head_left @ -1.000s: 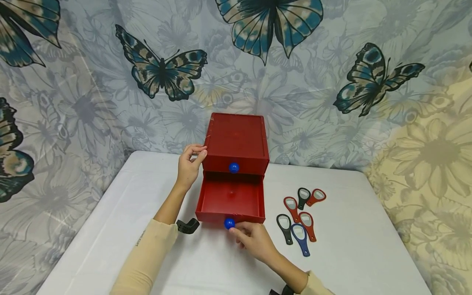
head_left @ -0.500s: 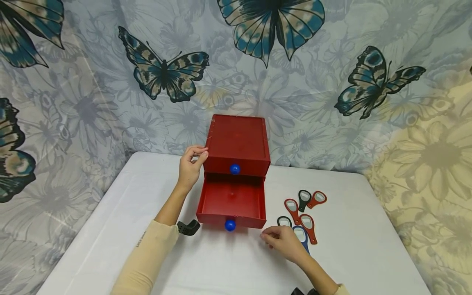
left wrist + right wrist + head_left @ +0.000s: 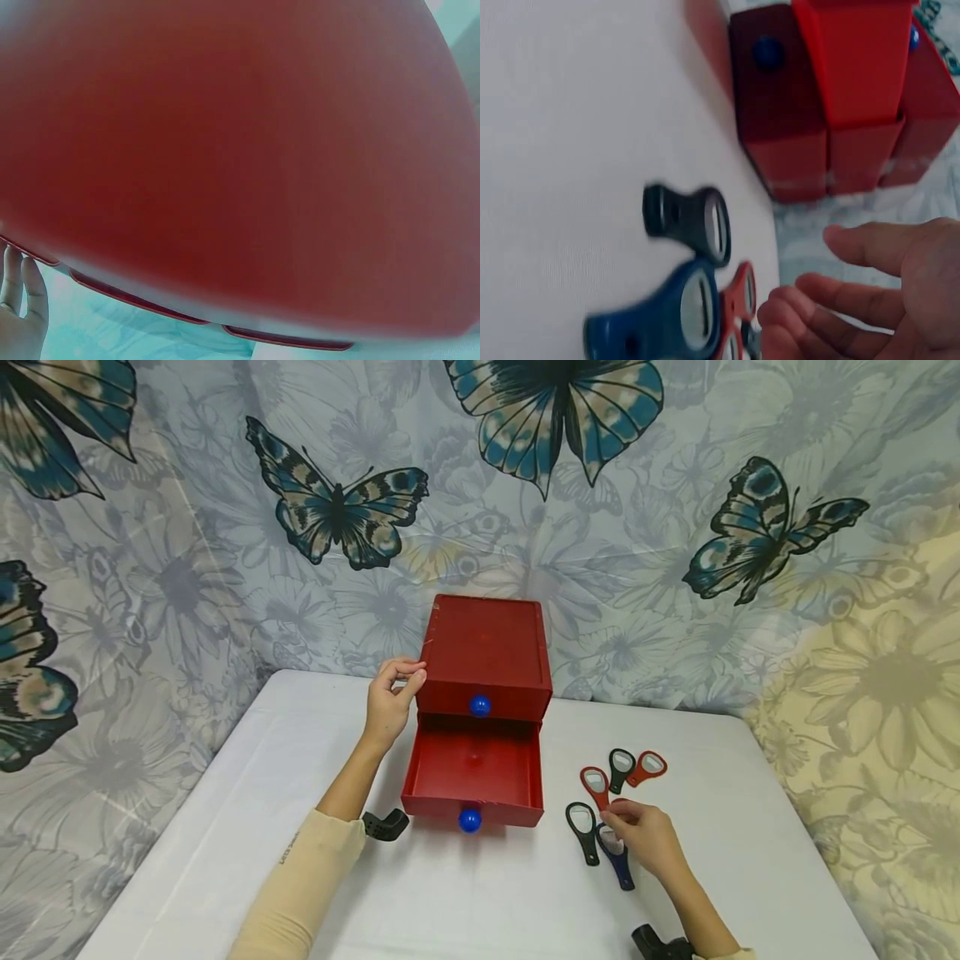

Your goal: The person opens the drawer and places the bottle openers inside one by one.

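Note:
My left hand [image 3: 390,702] touches the upper left edge of a red drawer cabinet [image 3: 486,643] with its fingertips. In the left wrist view, the cabinet's red side [image 3: 225,165] fills most of the picture. One drawer [image 3: 472,764] stands pulled out, a blue knob [image 3: 469,821] on its front and nothing inside. My right hand [image 3: 648,839] is over a group of small magnifying glasses, fingertips beside a blue magnifying glass [image 3: 619,867]. The right wrist view shows its thumb apart from the fingers. A red magnifying glass is mostly hidden beneath that hand.
Near the right hand lie a black magnifying glass [image 3: 583,845], a red one [image 3: 595,783], another black one [image 3: 621,768] and a further red one [image 3: 648,767]. Below the pulled-out drawer, another closed drawer [image 3: 780,97] shows. A butterfly-printed cloth [image 3: 600,635] hangs behind the white table [image 3: 465,902].
My right hand has left the blue knob of the pulled-out drawer and moved right, to the magnifying glasses. The left hand stays at the cabinet's edge.

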Demonstrator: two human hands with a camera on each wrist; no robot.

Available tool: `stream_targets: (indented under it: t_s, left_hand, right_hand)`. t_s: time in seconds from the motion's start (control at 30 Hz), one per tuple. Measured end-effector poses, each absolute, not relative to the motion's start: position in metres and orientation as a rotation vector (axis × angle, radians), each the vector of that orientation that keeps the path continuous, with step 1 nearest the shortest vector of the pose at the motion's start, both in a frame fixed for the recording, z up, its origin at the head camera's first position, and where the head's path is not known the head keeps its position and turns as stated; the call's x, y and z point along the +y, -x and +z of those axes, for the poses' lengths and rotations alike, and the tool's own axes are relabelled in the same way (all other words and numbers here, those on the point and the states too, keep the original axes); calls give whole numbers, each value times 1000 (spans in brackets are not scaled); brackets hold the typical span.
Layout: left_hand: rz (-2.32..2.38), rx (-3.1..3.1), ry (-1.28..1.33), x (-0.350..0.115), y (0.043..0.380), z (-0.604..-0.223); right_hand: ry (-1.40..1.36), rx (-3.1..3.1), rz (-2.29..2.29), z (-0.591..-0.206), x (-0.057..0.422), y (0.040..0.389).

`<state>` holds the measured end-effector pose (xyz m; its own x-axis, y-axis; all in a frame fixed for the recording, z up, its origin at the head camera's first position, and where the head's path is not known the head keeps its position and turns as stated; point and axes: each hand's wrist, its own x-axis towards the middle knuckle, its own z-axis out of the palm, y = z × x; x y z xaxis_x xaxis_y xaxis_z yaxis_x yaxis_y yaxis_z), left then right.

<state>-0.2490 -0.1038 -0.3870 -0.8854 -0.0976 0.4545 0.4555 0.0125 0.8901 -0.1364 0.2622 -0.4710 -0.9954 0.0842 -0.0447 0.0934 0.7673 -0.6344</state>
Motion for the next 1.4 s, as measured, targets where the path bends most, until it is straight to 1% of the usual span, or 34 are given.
stream_targets:
  t_s: [0.33,0.73,1.4]
  left_hand:
    - [-1917,-1916,368,-103,249,-387]
    - [-1914,-1926,361,-102,248,-387]
    - [-1905,-1912,363,-102,248,-387]
  right_hand:
    - [-299,2990,-831,-478,289,134]
    - [-393,2939,-768,-492,296,133]
    - [-345,3038,-708,-493,294,135]
